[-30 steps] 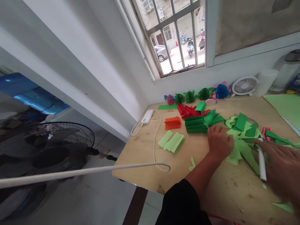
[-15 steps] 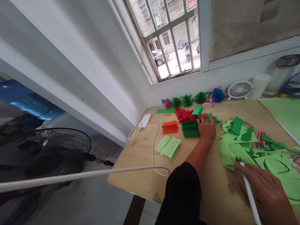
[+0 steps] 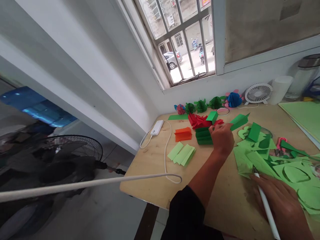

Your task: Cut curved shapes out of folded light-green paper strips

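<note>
Fingers of the right hand (image 3: 283,201) close around a white pen (image 3: 266,206); farther off, those of the nearer left hand (image 3: 222,138) pinch the folded green paper (image 3: 240,121), its long axis slanting away rightward.

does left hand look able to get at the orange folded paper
Probably yes: the dark green pleated paper lies between the left hand and the orange folded paper, but looks low enough to pass over. The bright green paper in its grasp may hinder.
</note>
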The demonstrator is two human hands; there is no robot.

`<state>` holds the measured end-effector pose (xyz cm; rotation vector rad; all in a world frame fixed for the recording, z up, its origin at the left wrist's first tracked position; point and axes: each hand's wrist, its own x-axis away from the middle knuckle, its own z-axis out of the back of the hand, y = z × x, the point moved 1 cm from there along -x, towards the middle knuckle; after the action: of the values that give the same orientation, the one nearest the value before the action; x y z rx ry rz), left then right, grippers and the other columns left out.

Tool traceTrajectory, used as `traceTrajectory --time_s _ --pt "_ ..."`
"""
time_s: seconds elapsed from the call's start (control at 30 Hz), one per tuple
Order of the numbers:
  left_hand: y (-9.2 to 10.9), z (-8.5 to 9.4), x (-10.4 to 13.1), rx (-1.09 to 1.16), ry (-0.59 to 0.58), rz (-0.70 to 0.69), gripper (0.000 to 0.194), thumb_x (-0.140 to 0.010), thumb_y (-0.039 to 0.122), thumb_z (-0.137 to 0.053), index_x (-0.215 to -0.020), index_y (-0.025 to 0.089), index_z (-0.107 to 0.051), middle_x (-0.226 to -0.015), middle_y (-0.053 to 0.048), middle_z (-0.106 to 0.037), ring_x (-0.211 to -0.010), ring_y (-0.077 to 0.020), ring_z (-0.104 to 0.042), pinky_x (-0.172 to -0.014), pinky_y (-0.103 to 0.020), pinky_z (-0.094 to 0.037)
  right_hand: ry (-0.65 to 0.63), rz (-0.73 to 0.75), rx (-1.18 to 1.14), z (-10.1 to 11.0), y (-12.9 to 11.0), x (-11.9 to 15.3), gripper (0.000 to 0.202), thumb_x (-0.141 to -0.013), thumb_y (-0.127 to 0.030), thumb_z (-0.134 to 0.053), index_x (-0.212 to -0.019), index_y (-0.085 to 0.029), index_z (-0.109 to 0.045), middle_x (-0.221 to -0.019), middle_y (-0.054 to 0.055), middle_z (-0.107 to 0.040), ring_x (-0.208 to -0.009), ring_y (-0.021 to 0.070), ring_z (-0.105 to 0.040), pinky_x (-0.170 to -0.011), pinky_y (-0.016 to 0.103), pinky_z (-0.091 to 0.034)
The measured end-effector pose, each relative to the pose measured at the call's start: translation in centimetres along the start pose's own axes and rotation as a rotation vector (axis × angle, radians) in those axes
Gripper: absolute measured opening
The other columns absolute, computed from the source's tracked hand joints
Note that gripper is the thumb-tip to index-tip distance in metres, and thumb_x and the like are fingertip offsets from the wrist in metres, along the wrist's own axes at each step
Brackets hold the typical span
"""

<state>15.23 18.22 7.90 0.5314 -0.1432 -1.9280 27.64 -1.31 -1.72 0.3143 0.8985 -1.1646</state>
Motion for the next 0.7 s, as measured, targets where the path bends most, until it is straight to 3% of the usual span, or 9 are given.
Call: traceTrajectory --time_s 0.17,0.3,0.47,0.7 --pt "-3.9 3.0 5.7 0.027 -0.063 0.011 0.034 -0.094 0.014 -0.063 -0.120 0.032 -0.075 -0.108 0.000 -0.081 -0.107 -0.0195 -0.069 -0.104 -0.039 -0.041 0.001 -0.002 -0.012 0.4 -0.3 -0.6 0.032 -0.095 -0.027 -0.057 -0.125 -0.023 -0.068 -0.110 0.008 -0.078 -0.102 0.0257 -0.073 -0.090 0.040 -0.049" --pt "-8.0 3.4 8.7 -0.012 -0.137 0.048 0.032 -0.092 0.009 -0.060 -0.111 0.027 -0.077 -0.104 -0.002 -0.082 -0.105 -0.0216 -0.069 -0.107 -0.044 -0.039 0.017 0.001 -0.021 0.6 -0.6 -1.0 0.031 -0.095 -0.027 -0.057 -0.124 -0.023 -0.068 -0.109 0.010 -0.078 -0.099 0.0265 -0.074 -0.090 0.040 -0.050" --pt "-10.8 2.4 8.9 -0.078 -0.198 0.084 0.038 -0.089 0.007 -0.055 -0.117 0.023 -0.076 -0.113 -0.008 -0.081 -0.109 -0.0260 -0.067 -0.105 -0.048 -0.039 0.023 -0.016 -0.024 0.4 -0.4 -0.8 0.032 -0.095 -0.030 -0.058 -0.125 -0.026 -0.069 -0.108 0.007 -0.079 -0.099 0.0261 -0.074 -0.089 0.040 -0.049" --pt "-11.0 2.1 7.9 -0.130 -0.254 0.062 0.030 -0.093 0.014 -0.059 -0.114 0.025 -0.076 -0.115 -0.005 -0.081 -0.111 -0.0252 -0.066 -0.105 -0.045 -0.041 0.039 -0.013 -0.006 0.3 -0.3 -0.5 0.032 -0.095 -0.030 -0.056 -0.125 -0.025 -0.067 -0.107 0.007 -0.079 -0.098 0.0257 -0.074 -0.090 0.041 -0.049"
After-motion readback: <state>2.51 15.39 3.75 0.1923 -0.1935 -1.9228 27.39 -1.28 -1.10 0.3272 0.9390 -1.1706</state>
